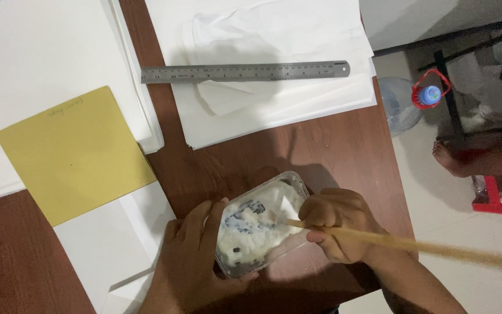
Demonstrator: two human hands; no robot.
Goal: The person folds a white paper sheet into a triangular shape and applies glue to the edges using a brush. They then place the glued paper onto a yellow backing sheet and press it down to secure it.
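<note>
Both your hands work at the clear plastic tub (262, 229) on the brown table (332, 151): your left hand (190, 261) grasps its near side, while your right hand (335, 224) clenches a long wooden stick (413, 247), tip in the white paste (257, 227).

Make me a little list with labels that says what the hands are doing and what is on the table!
left hand: steadies the clear tub
right hand: grips a wooden stick
wooden stick: tip in the tub
clear tub: holds white paste with dark specks
metal ruler: lies on the white paper
white paper: stacked, far side
yellow card: on white sheets, left
table: brown wood
</note>
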